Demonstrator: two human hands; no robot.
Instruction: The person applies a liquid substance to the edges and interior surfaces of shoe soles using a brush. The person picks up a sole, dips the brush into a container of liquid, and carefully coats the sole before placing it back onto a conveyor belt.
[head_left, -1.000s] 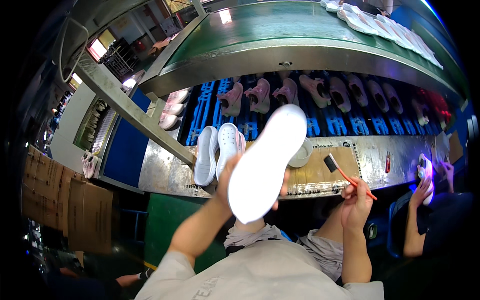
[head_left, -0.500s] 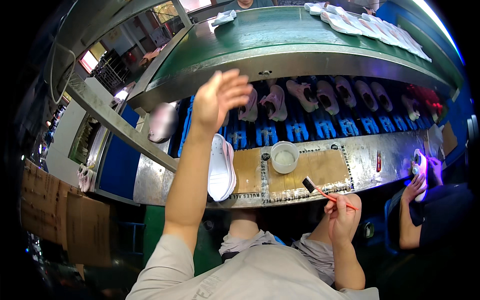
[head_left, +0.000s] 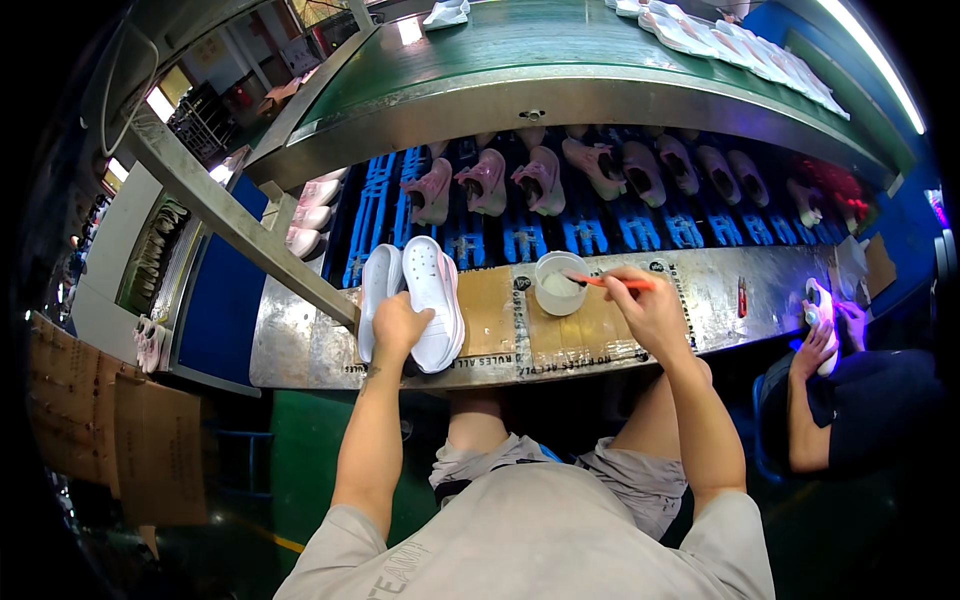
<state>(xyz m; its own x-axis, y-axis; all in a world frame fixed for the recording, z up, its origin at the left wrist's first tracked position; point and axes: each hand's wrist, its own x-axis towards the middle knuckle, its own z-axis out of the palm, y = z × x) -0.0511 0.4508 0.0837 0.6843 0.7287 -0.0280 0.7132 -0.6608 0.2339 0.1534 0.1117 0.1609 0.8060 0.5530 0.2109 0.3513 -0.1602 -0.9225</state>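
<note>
On the front edge of the metal bench, my left hand (head_left: pixel 399 326) is closed at a white shoe sole (head_left: pixel 379 275), its thumb reaching over the edge of the sole stack (head_left: pixel 432 300) beside it. The fingers are partly hidden, so their exact grip does not show. White and hollow, the stacked soles have small holes in the upper end and a pinkish rim. My right hand (head_left: pixel 648 312) pinches a brush (head_left: pixel 622 284) by its orange handle. The brush head dips into a translucent tub (head_left: pixel 562 304) of pale liquid standing on taped cardboard.
Behind the bench, pink shoes (head_left: pixel 540 180) sit on a blue rack conveyor (head_left: pixel 525 240). Above runs a green belt (head_left: pixel 520 45) carrying white pieces. Red-handled pliers (head_left: pixel 742 297) lie to the right, near a co-worker's hands (head_left: pixel 818 345) holding a shoe. A metal post (head_left: pixel 250 235) slants at left.
My left hand has come down from above the rack to the soles, where a second sole now stands beside the stack. My right hand has moved the brush from the bench edge into the tub.
</note>
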